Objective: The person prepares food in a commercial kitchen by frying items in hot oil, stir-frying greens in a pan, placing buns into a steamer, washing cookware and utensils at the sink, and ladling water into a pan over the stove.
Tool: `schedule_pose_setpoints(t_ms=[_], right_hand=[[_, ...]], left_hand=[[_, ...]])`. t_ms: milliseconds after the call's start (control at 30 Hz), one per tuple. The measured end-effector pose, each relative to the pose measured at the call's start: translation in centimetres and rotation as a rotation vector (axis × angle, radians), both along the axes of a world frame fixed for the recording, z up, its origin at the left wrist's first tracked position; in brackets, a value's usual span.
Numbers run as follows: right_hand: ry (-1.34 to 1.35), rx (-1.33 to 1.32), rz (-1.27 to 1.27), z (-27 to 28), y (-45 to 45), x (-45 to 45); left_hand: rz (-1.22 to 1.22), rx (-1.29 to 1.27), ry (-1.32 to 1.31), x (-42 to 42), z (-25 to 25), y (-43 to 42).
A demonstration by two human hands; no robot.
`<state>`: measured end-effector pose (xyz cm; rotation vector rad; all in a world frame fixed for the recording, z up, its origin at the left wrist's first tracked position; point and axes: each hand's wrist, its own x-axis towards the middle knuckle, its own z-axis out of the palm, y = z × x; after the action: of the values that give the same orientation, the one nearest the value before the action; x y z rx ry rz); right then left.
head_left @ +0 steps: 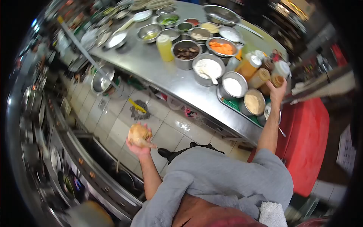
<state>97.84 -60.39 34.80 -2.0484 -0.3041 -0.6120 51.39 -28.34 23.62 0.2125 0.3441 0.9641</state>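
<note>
On the left, over the tiled floor, my left hand point(139, 149) holds a pale whole bird point(139, 135), its fingers curled around the underside. My right hand point(278, 90) reaches to the right end of the steel table and grips a brown sauce bottle point(277, 81) near its top. Beside that bottle stand a white-topped bottle point(281, 68) and a tan sauce bottle point(259, 78). Just left of my right forearm are a pot of light brown powder point(254, 103) and a pot of white powder point(233, 85).
Bowls of orange slices point(222, 47) and dark pieces point(186, 53) stand on the steel table point(151, 70), with a yellow squeeze bottle point(165, 48). A red container point(308, 143) is at the right. A stove counter point(94, 176) runs along the left.
</note>
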Motion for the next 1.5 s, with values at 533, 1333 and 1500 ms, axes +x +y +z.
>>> schedule_pose_setpoints(t_ms=[533,1333,1500], right_hand=[[-0.172,0.295,0.997,15.9,3.9,-4.5],[-1.096,-1.078,2.490,8.2,6.0,-79.4],[-1.415,-1.148,2.505,9.1,1.9,-84.4]], left_hand=[[0.367,-0.032,-0.065,-8.8,3.5,-8.2],[1.404,0.158,0.002,-44.9,4.9,-41.0],[1.442,0.094,-0.053,-48.3,3.9,-44.9]])
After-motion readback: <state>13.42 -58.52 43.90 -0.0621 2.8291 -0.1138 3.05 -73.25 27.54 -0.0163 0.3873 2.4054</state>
